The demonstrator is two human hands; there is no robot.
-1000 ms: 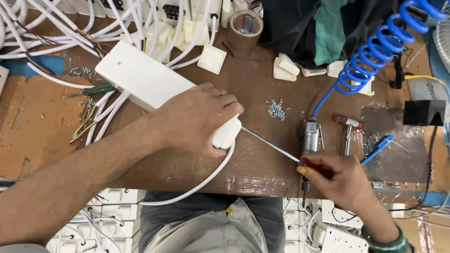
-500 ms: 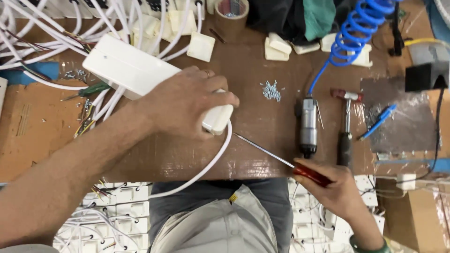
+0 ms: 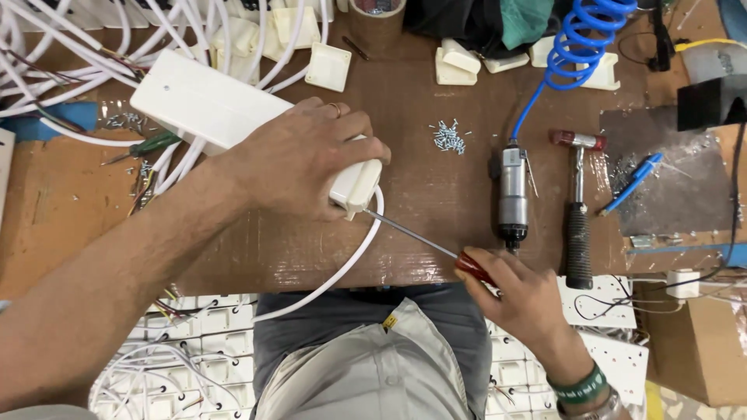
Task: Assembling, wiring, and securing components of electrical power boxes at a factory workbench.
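White power strip [image 3: 210, 105]: long plastic casing, lay slantwise across the brown table [image 3: 436, 218], its near end towards the person. Left hand [image 3: 299, 159]: spread over that near end, fingers curled down round the edge, pressing the casing flat. White cable [image 3: 342, 264]: left the same end and looped off the front edge of the table. Screwdriver [image 3: 424, 239]: red handle, slim steel shaft, tip set at the end face of the strip just under the left fingers; whether the tip sat in a screw head or a seam could not be told, as the hand hid the spot. Right hand [image 3: 517, 299]: closed in a full fist round the red handle, shaft pointing up and left.

Handling note: the step looked best served by keeping the shaft in line with the fastener, the left hand bearing down so the casing could not skid, and fingertips kept clear of the tip should it slip.

Other items present: small heap of loose screws [image 3: 446, 137], well apart from the strip; pneumatic driver [image 3: 512, 190] on a blue coiled hose [image 3: 580, 39]; hammer [image 3: 576, 210] just beside it; blue pen [image 3: 632, 180]; square white plates [image 3: 328, 67]; roll of tape [image 3: 377, 15] at the far edge.
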